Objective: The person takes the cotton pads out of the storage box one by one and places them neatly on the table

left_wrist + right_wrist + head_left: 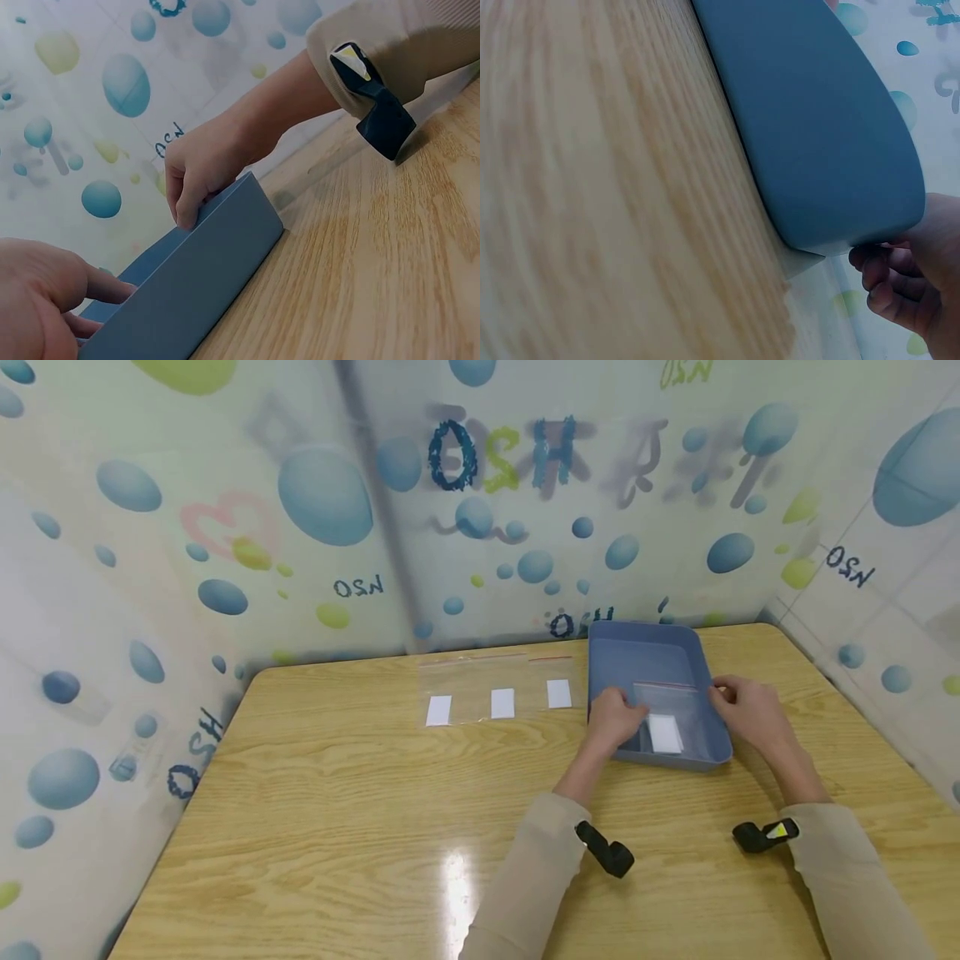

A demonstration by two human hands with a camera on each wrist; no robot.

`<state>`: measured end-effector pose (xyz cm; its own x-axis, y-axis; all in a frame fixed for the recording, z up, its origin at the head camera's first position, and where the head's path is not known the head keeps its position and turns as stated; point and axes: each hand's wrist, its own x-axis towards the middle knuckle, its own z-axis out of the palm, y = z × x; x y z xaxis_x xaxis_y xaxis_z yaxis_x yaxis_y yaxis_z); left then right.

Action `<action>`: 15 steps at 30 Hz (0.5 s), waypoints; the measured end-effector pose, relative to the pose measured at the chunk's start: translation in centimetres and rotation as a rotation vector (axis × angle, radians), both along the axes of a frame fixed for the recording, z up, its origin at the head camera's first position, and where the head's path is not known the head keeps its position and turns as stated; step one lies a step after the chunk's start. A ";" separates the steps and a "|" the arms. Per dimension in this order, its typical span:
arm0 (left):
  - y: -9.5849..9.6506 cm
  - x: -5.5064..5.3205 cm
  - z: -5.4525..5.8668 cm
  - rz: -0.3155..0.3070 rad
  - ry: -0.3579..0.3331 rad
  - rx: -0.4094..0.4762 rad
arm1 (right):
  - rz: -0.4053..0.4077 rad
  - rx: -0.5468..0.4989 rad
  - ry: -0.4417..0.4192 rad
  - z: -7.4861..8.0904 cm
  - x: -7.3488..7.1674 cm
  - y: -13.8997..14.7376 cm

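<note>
A blue-grey plastic tray (645, 633) stands on the table, seen from the side in both wrist views. Inside it lies a clear zip bag (693, 727) with a red zip line and a white card (664, 733). My left hand (613, 720) reaches over the tray's left side and pinches the bag's left edge; its fingertips are partly hidden by the wall in the left wrist view. At the right rim, my right hand (750, 710) grips the tray with curled fingers (891, 296); its thumb is hidden in the right wrist view.
Left of the tray, several clear zip bags (468, 683) lie flat in a row, each with a white card (502, 703). The wooden table (337, 827) meets a wall (300, 593) printed with bubbles at the back. Black wrist cameras (606, 850) sit on both sleeves.
</note>
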<state>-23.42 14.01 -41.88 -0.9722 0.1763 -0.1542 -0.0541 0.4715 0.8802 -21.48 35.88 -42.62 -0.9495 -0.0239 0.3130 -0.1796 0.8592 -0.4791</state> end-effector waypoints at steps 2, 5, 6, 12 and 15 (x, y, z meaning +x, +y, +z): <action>0.1 -0.1 0.0 0.000 -0.005 -0.011 | -0.002 0.002 -0.006 0.0 0.0 0.0; 0.4 -0.2 -0.1 0.009 0.002 -0.030 | -0.005 0.003 -0.012 -0.1 -0.1 0.1; 0.5 -0.2 -0.2 0.014 0.004 -0.034 | -0.005 0.003 -0.012 -0.1 -0.1 0.1; 0.8 -0.2 -0.3 0.042 0.024 -0.042 | -0.006 0.004 -0.007 -0.1 -0.1 0.1; 0.9 -0.2 -0.4 0.051 0.021 -0.027 | -0.004 0.003 -0.012 -0.1 -0.1 0.1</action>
<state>-23.59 14.94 -42.24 -0.9828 0.1226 -0.1379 -0.0605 0.4922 0.8683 -21.57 35.98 -42.75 -0.9533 -0.0210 0.3013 -0.1701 0.8615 -0.4783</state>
